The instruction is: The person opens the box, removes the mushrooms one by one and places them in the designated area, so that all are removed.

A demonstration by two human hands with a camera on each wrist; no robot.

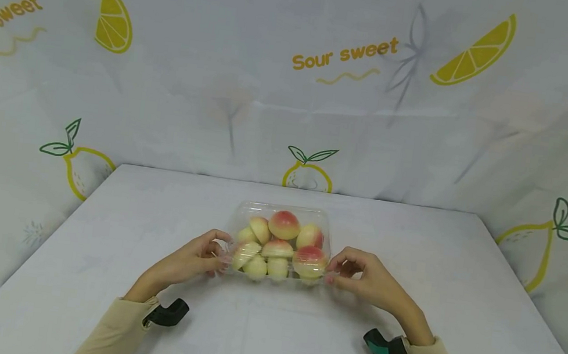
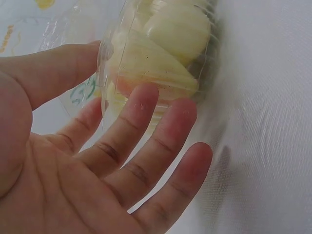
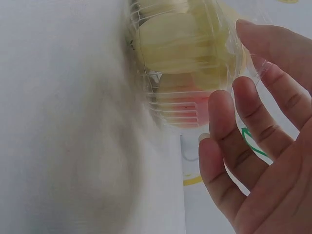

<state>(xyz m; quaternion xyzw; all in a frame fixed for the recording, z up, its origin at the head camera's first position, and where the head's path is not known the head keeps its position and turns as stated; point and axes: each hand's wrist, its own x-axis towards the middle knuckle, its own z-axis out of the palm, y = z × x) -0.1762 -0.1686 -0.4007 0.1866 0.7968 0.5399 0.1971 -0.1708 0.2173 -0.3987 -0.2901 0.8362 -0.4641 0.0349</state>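
Observation:
A clear plastic clamshell box (image 1: 245,210) filled with several peaches (image 1: 284,225), pale yellow with red blush, is at the middle of the table. On its left side, my left hand (image 1: 190,261) pinches the rim between thumb and index finger. The other fingers of that hand (image 2: 97,161) spread beside the ribbed wall in the left wrist view. My right hand (image 1: 367,277) pinches the opposite rim the same way, its remaining fingers (image 3: 222,117) loosely bent near the wall. Whether the box bottom touches the table is unclear.
A white cloth covers the table (image 1: 265,338). Behind it hangs a white backdrop (image 1: 180,72) printed with lemons and lettering. A dark wrist-worn device (image 1: 167,312) sits by the left sleeve, and another (image 1: 384,346) by the right.

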